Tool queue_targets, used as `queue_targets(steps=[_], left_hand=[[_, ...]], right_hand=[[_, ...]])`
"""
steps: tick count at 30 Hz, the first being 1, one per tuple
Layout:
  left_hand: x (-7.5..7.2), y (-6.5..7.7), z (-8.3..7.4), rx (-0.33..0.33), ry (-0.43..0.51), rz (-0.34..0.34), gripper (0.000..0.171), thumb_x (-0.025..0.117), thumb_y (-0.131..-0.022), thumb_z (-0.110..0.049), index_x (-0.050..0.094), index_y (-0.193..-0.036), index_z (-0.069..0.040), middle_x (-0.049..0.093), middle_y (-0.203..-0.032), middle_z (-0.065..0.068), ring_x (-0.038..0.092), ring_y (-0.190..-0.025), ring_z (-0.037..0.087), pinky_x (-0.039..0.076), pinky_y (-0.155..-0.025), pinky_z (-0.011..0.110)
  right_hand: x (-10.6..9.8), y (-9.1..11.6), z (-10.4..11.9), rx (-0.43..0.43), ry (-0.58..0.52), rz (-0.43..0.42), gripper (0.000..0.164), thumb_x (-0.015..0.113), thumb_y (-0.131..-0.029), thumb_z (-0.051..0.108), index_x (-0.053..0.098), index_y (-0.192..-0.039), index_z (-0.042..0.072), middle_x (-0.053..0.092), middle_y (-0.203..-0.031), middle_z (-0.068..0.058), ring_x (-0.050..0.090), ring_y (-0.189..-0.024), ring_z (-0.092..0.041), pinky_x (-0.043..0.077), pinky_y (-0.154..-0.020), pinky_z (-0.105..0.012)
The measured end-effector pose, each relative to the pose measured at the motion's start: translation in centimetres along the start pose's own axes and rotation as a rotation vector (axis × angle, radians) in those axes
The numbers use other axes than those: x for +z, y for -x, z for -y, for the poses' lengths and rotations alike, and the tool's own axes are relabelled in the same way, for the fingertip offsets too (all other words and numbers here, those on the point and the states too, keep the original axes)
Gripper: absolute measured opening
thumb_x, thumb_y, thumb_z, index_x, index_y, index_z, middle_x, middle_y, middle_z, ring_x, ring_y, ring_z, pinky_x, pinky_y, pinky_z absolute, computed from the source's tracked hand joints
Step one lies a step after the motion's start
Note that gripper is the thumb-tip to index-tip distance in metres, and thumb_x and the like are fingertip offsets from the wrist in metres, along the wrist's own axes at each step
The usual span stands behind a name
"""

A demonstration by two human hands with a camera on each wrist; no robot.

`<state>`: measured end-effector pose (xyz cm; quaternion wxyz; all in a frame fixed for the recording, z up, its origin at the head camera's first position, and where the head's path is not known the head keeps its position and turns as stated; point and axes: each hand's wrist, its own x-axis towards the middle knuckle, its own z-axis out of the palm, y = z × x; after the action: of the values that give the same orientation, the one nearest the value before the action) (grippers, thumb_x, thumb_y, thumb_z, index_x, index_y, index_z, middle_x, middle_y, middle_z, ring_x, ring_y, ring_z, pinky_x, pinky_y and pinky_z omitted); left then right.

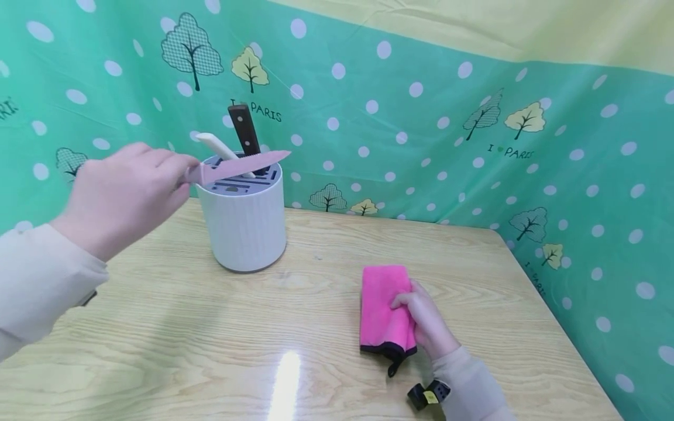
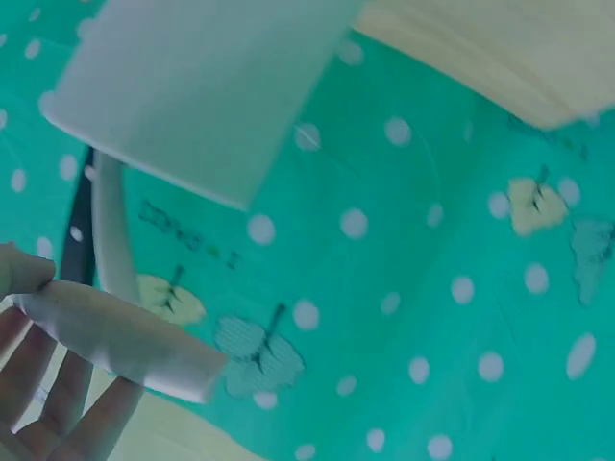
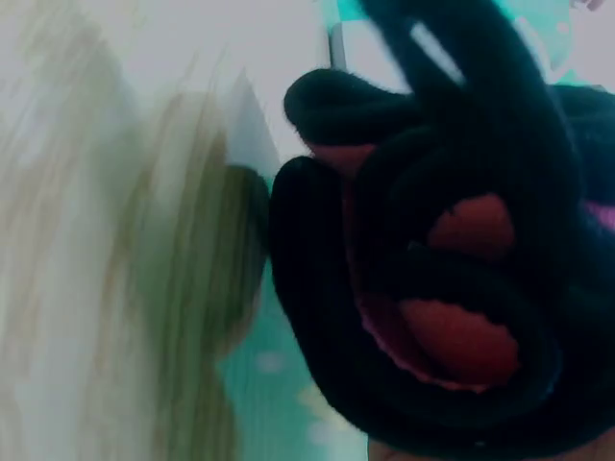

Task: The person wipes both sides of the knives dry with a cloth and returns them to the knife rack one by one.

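Note:
My left hand (image 1: 129, 193) grips a knife (image 1: 247, 165) with a pink serrated blade, held level and pointing right. In the head view the blade overlaps the slotted top of a white round knife block (image 1: 244, 228). The left wrist view shows the fingers around its pale handle (image 2: 120, 336). A dark riveted knife handle (image 1: 244, 126) and a white handle (image 1: 213, 143) stick up from the block. On the right, my right hand (image 1: 429, 321) holds a folded pink cloth (image 1: 384, 304), thumb on top. Its black edging (image 3: 317, 288) fills much of the right wrist view.
A light wooden table (image 1: 316, 251) lies under everything. Behind and to the right hangs a green dotted curtain (image 1: 400, 117) with printed trees. A small black device (image 1: 421, 397) is strapped at the right wrist.

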<state>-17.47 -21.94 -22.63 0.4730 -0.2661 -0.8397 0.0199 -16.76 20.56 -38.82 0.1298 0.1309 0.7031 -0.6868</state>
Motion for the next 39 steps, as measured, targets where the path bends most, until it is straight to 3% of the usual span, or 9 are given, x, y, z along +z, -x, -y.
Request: queue_targets(steps=[3,6,9,12,18,23,29,39], left_hand=[[-0.3,-0.1,1.1,0.035,-0.047,0.002,0.023,0.049,-0.092,-0.010,0.071,-0.098,-0.006,0.073,-0.083,0.012,0.061,-0.065,0.034,0.028,-0.031,0.042],[-0.6,-0.3,2.1,0.084,-0.097,0.022,0.021,0.047,-0.090,0.001,0.066,-0.091,-0.005,0.070,-0.076,0.012,0.054,-0.061,0.033,0.024,-0.030,0.039],[-0.8,-0.6,3.1,0.149,-0.132,0.045,0.021,0.043,-0.088,0.011,0.057,-0.081,-0.003,0.061,-0.065,0.012,0.046,-0.057,0.029,0.022,-0.031,0.036],[-0.9,-0.9,4.0,0.198,-0.150,0.069,0.018,0.052,-0.085,0.013,0.054,-0.078,-0.003,0.054,-0.061,0.010,0.042,-0.054,0.027,0.023,-0.030,0.036],[-1.4,-1.5,5.3,0.208,-0.182,0.198,0.022,0.072,-0.070,0.008,0.061,-0.083,-0.007,0.055,-0.063,0.008,0.045,-0.059,0.028,0.028,-0.032,0.038],[-1.5,-1.8,5.9,0.237,-0.202,0.210,0.022,0.073,-0.067,0.005,0.059,-0.079,-0.008,0.047,-0.057,0.004,0.041,-0.057,0.026,0.026,-0.034,0.035],[-1.8,-2.4,6.3,0.222,-0.239,0.264,0.028,0.062,-0.069,0.018,0.053,-0.071,-0.009,0.037,-0.055,0.001,0.035,-0.057,0.023,0.024,-0.042,0.032],[-1.7,-3.5,6.0,0.253,-0.274,0.325,0.027,0.069,-0.068,0.012,0.054,-0.069,-0.010,0.040,-0.056,0.001,0.036,-0.061,0.024,0.027,-0.048,0.032]], right_hand=[[-0.4,-0.3,-0.1,0.016,0.000,0.000,0.083,0.053,-0.076,-0.005,0.022,-0.153,0.003,0.040,-0.139,-0.020,0.053,-0.107,-0.024,0.050,-0.080,-0.027],[-0.7,-0.5,-0.2,0.026,-0.001,-0.004,0.086,0.053,-0.077,-0.004,0.017,-0.154,0.003,0.035,-0.145,-0.022,0.050,-0.115,-0.028,0.049,-0.082,-0.027],[-1.0,-0.8,-0.4,0.033,0.002,-0.019,0.082,0.053,-0.076,-0.004,0.021,-0.151,0.003,0.036,-0.143,-0.022,0.051,-0.114,-0.029,0.050,-0.081,-0.027],[-1.2,-1.0,-0.6,0.038,0.007,-0.024,0.079,0.052,-0.076,-0.004,0.023,-0.149,0.002,0.037,-0.141,-0.022,0.053,-0.111,-0.027,0.051,-0.080,-0.028],[-1.4,-1.2,-0.7,0.041,0.008,-0.025,0.079,0.052,-0.075,-0.004,0.023,-0.148,0.001,0.038,-0.140,-0.022,0.054,-0.109,-0.026,0.051,-0.079,-0.028],[-1.6,-1.3,-0.8,0.044,0.006,-0.033,0.077,0.053,-0.076,-0.004,0.024,-0.146,0.000,0.041,-0.136,-0.022,0.057,-0.102,-0.024,0.052,-0.078,-0.028],[-1.8,-1.5,-1.1,0.036,0.013,-0.034,0.074,0.057,-0.077,-0.001,0.026,-0.144,0.000,0.043,-0.132,-0.020,0.059,-0.095,-0.021,0.053,-0.075,-0.029],[-1.8,-1.7,-1.4,0.031,0.021,-0.021,0.073,0.058,-0.078,0.000,0.026,-0.144,0.000,0.043,-0.132,-0.021,0.058,-0.097,-0.022,0.054,-0.075,-0.030]])
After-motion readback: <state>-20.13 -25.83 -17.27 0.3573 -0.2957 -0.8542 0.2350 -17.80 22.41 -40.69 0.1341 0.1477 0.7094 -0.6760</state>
